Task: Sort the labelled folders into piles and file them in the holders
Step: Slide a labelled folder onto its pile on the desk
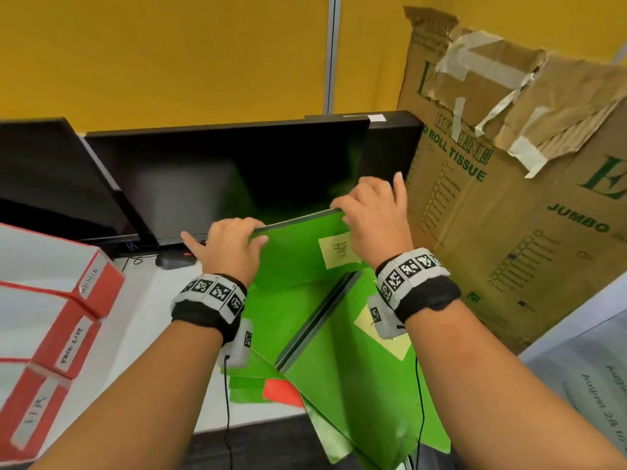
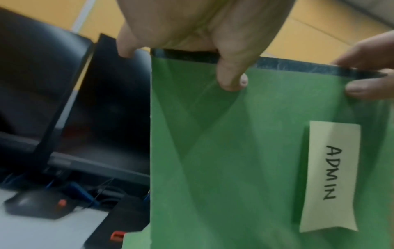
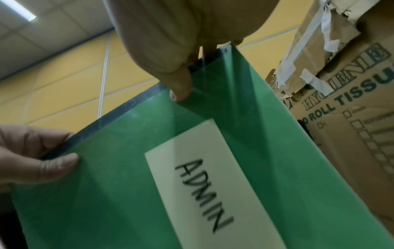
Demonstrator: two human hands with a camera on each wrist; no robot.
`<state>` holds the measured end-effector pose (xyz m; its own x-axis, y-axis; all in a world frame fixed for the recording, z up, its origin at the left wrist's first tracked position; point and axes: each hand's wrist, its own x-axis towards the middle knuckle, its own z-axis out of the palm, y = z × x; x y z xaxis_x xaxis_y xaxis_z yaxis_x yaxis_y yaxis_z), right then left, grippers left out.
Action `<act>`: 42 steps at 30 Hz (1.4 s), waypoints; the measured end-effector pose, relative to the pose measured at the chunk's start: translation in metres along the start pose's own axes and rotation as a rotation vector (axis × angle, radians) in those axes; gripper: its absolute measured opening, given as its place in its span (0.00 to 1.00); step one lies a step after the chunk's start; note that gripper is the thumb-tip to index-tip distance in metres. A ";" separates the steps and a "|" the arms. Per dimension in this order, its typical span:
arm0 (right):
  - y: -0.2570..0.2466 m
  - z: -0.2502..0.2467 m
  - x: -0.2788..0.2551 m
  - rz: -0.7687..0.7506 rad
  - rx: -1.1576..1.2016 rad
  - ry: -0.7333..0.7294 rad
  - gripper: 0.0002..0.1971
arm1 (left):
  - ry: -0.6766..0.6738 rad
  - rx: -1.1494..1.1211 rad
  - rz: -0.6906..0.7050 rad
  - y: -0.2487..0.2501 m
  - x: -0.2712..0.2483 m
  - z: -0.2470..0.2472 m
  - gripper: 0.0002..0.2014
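A yellow partition wall backs a white worktop [image 1: 146, 300] crowded with screens and boxes. Both hands pinch the dark top strip of a green ADMIN folder [image 1: 298, 256]: the left hand [image 1: 230, 245] clamps its left end, thumb on the front face, and the right hand [image 1: 373, 212] clamps the right corner the same way. The folder hangs upright above the worktop, thin and slightly translucent, with a pale yellow label [image 2: 332, 175] handwritten "ADMIN". Under it lie more green folders [image 1: 356, 378], loosely heaped and reaching over the worktop's front edge, one with its dark strip raised, and a red sheet [image 1: 281, 391] peeps out. Just behind stand two black monitors [image 1: 220, 174], with a dark mouse [image 1: 173, 259] at their foot. To the left are red-and-white file holders [image 1: 68, 310] labelled ADMIN and HR; a taped cardboard tissue box [image 1: 529, 205] stands close on the right.
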<state>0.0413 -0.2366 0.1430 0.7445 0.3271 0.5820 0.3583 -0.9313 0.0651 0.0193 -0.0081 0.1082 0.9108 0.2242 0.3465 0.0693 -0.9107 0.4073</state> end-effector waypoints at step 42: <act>-0.014 0.076 -0.073 0.640 0.647 -0.538 0.10 | -0.228 -0.461 -0.543 -0.069 -0.052 0.056 0.18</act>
<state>0.0248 -0.2355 0.0385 0.9957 -0.0192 -0.0909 -0.0750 -0.7442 -0.6638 -0.0099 0.0241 0.0144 0.8624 0.4775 -0.1679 0.4016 -0.4436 0.8012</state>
